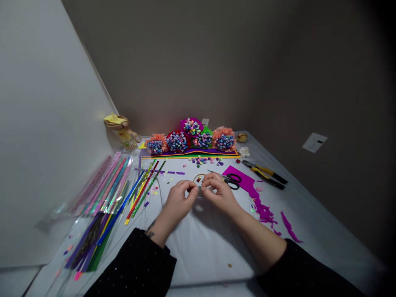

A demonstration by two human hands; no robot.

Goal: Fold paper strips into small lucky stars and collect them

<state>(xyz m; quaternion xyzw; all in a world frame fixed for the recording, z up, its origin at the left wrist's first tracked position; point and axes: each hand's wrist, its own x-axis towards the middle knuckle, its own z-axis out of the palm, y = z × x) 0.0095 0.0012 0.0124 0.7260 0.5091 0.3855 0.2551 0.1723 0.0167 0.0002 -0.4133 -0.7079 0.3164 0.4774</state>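
Observation:
My left hand (181, 197) is closed in a pinch, thumb against forefinger, over the middle of the table. Facing it, my right hand (222, 194) pinches too, its fingertips almost meeting the left ones. Something tiny and dark greenish lies between the fingertips, too small to make out. Just behind the fingers shows a round dish with a gold-coloured rim (194, 177), holding small red and gold bits; the hands partly hide it. Black-handled scissors (232, 181) lie right behind my right hand, beside a magenta paper sheet (239, 176).
Paper flowers filled with tiny stars (177, 141) line the back on stacked coloured sheets (185, 155). Loose stars (207, 161) lie before them. Wrapped paper strips (105, 183) and glitter strips (145, 192) are left. Pliers (267, 175) and magenta scraps (264, 212) are right.

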